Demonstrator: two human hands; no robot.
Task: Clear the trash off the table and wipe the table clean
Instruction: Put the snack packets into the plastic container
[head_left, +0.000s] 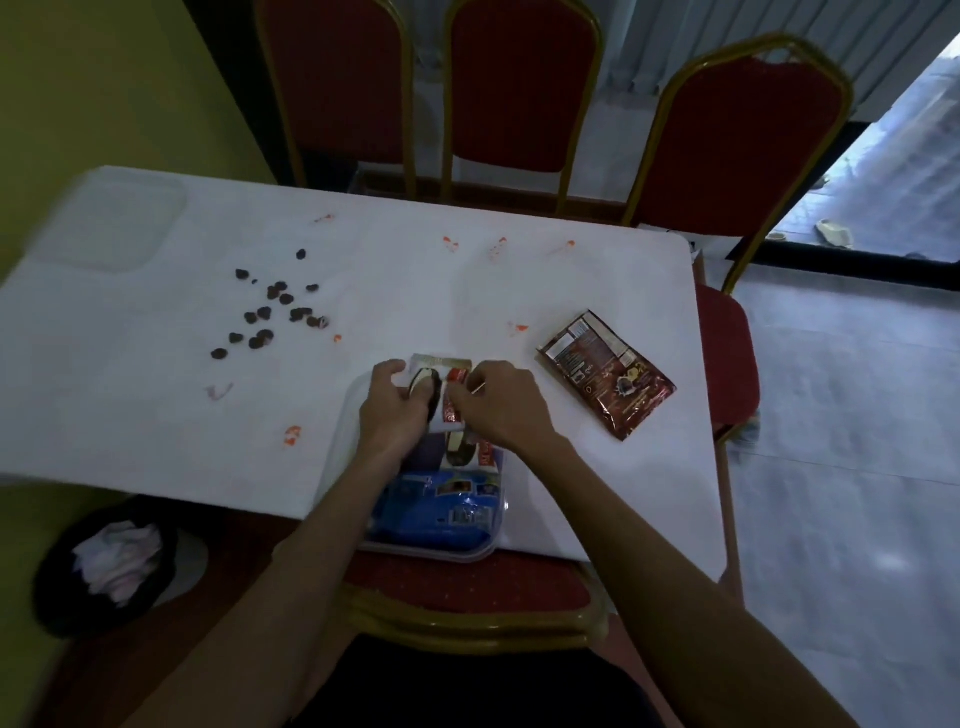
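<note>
A white and red snack wrapper (451, 372) lies at the table's near edge, and both hands grip it. My left hand (393, 410) holds its left side, my right hand (496, 404) pinches its right side. Under them a clear plastic tray (470, 555) holds a blue wrapper (441, 506). A brown foil packet (608, 373) lies flat to the right. Several dark crumbs (272, 312) are scattered at the left. Orange-red smears (293, 434) dot the white table (130, 405).
A black bin (104, 564) with crumpled white paper stands on the floor at lower left. A clear lid (109, 223) lies at the table's far left corner. Red chairs (519, 88) stand behind the table, at its right and right in front of me.
</note>
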